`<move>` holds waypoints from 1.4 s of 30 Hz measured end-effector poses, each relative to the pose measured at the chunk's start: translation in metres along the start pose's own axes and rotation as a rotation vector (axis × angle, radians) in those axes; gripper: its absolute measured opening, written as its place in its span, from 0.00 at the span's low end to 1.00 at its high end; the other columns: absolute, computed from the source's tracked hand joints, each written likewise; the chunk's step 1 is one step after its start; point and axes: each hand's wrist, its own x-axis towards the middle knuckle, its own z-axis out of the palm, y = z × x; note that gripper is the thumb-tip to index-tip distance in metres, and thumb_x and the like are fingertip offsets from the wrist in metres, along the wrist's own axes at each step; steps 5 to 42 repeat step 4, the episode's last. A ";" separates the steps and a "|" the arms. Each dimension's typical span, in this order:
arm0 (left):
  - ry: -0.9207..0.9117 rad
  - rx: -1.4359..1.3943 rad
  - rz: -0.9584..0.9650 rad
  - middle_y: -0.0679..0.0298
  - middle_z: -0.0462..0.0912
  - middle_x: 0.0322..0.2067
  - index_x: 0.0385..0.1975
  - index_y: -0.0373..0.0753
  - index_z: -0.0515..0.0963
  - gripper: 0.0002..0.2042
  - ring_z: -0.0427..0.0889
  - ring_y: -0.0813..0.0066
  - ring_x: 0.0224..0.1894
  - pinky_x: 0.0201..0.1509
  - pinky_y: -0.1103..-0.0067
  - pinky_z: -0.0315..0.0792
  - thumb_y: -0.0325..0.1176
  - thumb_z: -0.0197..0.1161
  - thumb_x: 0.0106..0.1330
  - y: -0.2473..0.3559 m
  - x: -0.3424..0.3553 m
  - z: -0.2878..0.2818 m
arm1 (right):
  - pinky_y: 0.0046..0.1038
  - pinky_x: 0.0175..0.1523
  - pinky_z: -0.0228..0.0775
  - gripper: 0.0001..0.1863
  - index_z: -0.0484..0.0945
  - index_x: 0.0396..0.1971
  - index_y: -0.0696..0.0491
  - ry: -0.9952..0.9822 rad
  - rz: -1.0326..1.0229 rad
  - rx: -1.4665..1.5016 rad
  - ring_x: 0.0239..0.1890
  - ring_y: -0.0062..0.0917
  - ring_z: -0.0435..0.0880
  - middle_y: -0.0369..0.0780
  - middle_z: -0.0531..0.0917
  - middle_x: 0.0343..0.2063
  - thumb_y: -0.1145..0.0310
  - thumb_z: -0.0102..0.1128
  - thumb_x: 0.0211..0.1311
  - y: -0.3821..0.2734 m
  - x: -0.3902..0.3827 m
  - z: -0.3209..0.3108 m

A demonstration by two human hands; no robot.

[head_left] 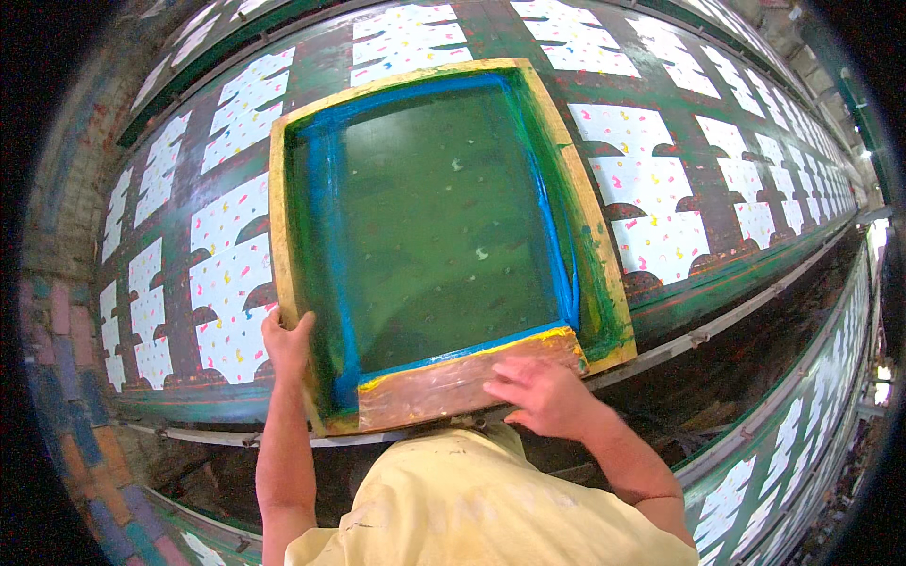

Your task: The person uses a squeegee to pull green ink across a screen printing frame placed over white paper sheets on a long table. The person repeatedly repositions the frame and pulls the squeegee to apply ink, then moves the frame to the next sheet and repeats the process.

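In front of me lies a screen printing frame (280, 217) with wooden sides, green mesh and blue paint along its inner borders. My left hand (288, 341) grips its lower left side, thumb over the edge. A wide wooden squeegee (425, 396) rests inside along the near side, with yellow paint on its far edge. Over the squeegee's right half is my right hand (543, 391), slightly blurred, with its fingers apart and stretched out. I cannot tell whether they touch the wood. Beneath and around the frame are white printed pieces (651, 189) with small coloured marks.
A long dark green printing table (661, 307) carries rows of white cut pieces (241, 104). A metal rail (746, 307) runs along its near edge. Another table with similar pieces (783, 453) stands at the right. Coloured floor tiles (90, 406) show at the left.
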 end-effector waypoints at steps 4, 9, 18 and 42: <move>-0.316 -0.339 -0.131 0.48 0.82 0.69 0.66 0.35 0.84 0.31 0.84 0.58 0.65 0.70 0.65 0.76 0.39 0.83 0.64 -0.014 0.006 -0.009 | 0.48 0.74 0.77 0.33 0.87 0.66 0.44 -0.087 0.048 -0.227 0.68 0.49 0.84 0.46 0.84 0.68 0.59 0.82 0.57 -0.014 0.002 0.029; -0.316 -0.339 -0.131 0.48 0.82 0.69 0.66 0.35 0.84 0.31 0.84 0.58 0.65 0.70 0.65 0.76 0.39 0.83 0.64 -0.014 0.006 -0.009 | 0.48 0.74 0.77 0.33 0.87 0.66 0.44 -0.087 0.048 -0.227 0.68 0.49 0.84 0.46 0.84 0.68 0.59 0.82 0.57 -0.014 0.002 0.029; -0.316 -0.339 -0.131 0.48 0.82 0.69 0.66 0.35 0.84 0.31 0.84 0.58 0.65 0.70 0.65 0.76 0.39 0.83 0.64 -0.014 0.006 -0.009 | 0.48 0.74 0.77 0.33 0.87 0.66 0.44 -0.087 0.048 -0.227 0.68 0.49 0.84 0.46 0.84 0.68 0.59 0.82 0.57 -0.014 0.002 0.029; -0.316 -0.339 -0.131 0.48 0.82 0.69 0.66 0.35 0.84 0.31 0.84 0.58 0.65 0.70 0.65 0.76 0.39 0.83 0.64 -0.014 0.006 -0.009 | 0.48 0.74 0.77 0.33 0.87 0.66 0.44 -0.087 0.048 -0.227 0.68 0.49 0.84 0.46 0.84 0.68 0.59 0.82 0.57 -0.014 0.002 0.029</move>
